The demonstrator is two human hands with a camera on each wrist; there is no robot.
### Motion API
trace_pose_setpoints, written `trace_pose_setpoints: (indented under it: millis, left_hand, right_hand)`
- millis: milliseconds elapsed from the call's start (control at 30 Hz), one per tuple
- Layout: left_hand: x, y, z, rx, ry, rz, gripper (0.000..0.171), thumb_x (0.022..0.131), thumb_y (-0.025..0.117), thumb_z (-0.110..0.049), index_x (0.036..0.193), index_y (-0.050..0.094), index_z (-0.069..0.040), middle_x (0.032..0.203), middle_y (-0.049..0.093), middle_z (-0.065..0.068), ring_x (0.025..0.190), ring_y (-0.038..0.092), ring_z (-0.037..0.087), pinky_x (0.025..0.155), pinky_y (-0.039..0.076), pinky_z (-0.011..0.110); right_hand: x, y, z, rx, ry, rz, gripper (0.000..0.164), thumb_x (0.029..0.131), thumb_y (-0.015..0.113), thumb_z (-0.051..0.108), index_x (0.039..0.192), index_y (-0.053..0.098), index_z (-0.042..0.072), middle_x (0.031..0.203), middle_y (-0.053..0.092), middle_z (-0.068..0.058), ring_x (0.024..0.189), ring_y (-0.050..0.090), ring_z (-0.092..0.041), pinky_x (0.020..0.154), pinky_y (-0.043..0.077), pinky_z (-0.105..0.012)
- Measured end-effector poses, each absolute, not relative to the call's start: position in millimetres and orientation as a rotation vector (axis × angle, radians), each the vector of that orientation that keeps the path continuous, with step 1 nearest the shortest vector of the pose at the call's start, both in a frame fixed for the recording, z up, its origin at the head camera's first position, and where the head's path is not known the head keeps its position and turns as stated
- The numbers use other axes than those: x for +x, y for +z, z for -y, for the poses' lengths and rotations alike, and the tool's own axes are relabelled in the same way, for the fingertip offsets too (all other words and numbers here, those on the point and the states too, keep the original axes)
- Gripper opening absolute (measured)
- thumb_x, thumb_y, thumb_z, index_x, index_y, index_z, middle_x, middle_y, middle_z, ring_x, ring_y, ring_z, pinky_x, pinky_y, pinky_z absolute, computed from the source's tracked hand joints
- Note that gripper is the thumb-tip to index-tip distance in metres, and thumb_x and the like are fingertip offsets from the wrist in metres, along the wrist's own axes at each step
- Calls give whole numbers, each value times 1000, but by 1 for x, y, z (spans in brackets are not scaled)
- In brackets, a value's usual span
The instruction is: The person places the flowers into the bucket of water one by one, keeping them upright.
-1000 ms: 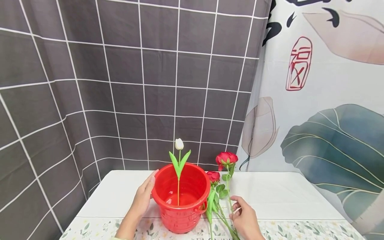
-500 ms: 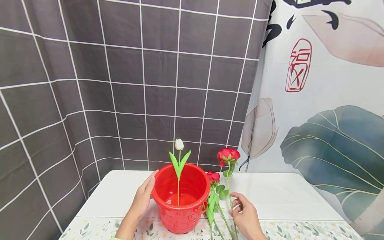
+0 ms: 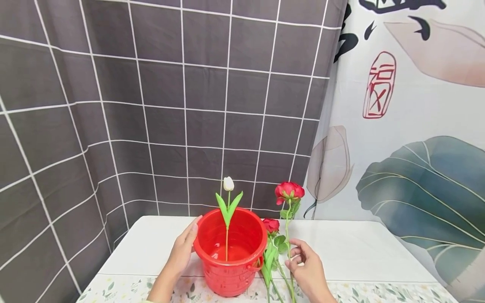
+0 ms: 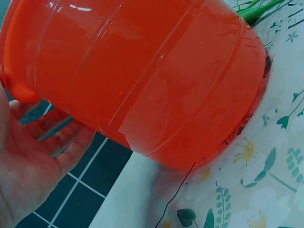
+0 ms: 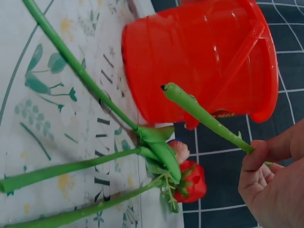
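Note:
A red plastic bucket [image 3: 229, 277] stands upright on the table, with a white tulip [image 3: 228, 184] on a thin stem leaning inside it. Against the bucket's left side rests my left hand [image 3: 181, 250], its fingers [image 4: 52, 124] lying fairly straight along the outer wall below the rim. My right hand [image 3: 308, 269] pinches the stem of a red rose [image 3: 289, 191] between thumb and fingertips, to the right of the bucket. The rose is upright, its cut stem end [image 5: 172, 91] off the table. Beside the bucket lie more flowers, among them another red rose [image 5: 192, 181].
A white tablecloth [image 3: 341, 248] with a floral printed front strip covers the table. Long green stems [image 5: 76, 166] and leaves [image 3: 270, 259] lie close to the bucket's right side, where its handle [image 5: 237, 59] hangs. A dark grid curtain [image 3: 204, 130] hangs behind.
My right hand has raised the red rose slightly, away from the flowers lying beside it, and its stem now stands more upright. The left hand and the bucket stay in place.

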State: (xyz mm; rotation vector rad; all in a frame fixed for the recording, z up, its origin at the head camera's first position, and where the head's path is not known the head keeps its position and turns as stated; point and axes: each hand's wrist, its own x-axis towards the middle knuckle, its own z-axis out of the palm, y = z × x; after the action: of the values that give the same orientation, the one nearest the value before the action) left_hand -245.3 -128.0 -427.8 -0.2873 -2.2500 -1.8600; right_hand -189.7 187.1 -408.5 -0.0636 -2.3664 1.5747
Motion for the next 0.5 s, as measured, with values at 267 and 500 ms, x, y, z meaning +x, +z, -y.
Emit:
trace_pose_setpoints:
  millis: [267,500]
  left_hand:
    - [-246,-428,128,-283,-1859,2252,50,103,39,-38,146,41,-12,143,48,14,124,51,37,84,56,38]
    - [-246,-428,128,-286,-1864,2248,50,103,39,-38,146,42,-13,144,47,13,124,51,36,83,56,36]
  right_hand:
    - [-194,-404,-182,-63,1655,2314,57,72,63,-16,127,55,0,89,57,-7,65,53,-8,50,51,-25]
    - [-197,-398,-176,-18,1674,2209,56,75,67,-14,127,54,1,90,57,-6,65,54,-6,51,51,-25]
